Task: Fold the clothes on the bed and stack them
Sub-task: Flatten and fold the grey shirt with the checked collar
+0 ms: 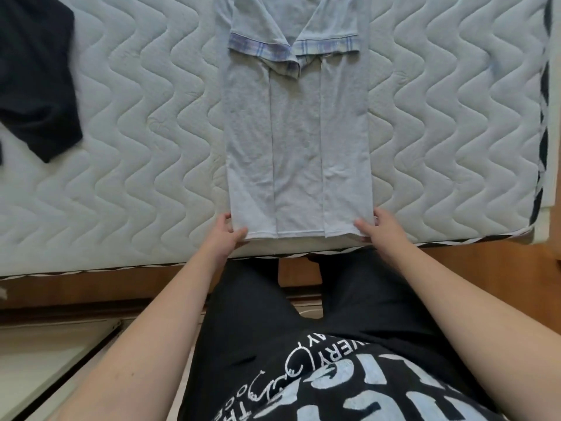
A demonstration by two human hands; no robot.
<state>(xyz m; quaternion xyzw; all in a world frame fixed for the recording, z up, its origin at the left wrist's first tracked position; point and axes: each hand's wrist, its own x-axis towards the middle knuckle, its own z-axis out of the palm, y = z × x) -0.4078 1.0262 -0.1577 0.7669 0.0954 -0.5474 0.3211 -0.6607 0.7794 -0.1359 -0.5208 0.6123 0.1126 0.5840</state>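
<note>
A: Status of the light blue T-shirt (299, 141)?

B: It is laid flat at centre frame on the quilted mattress (136, 123), w/ both sides turned in as long panels and the plaid-trimmed sleeves (293, 51) crossed near the top of frame. The hem is set near the lower mattress edge.

A: Hand state?

B: The lower-left hem corner is pinched by the left hand (226, 235), thumb on top, fingers curled at the cloth edge. The lower-right corner is pinched likewise by the right hand (378, 227). Nothing else is held.

A: Procedure for the step in hand?

B: Judged to be the lengthwise fold, hem to collar. Both corners should be lifted together, level, so the side panels are not opened. The hem should be carried up-frame and laid square to the shoulder line; creases should then be smoothed approx. from centre outward.

A: Edges and clearance?

B: The mattress edge w/ black-and-white piping (455, 237) is just below the hem, so no cloth should be drawn down-frame. Open mattress is available left and right of the shirt. A dark garment (36, 77) is lying at upper left, well apart; room between is judged adequate for a stack.
</note>
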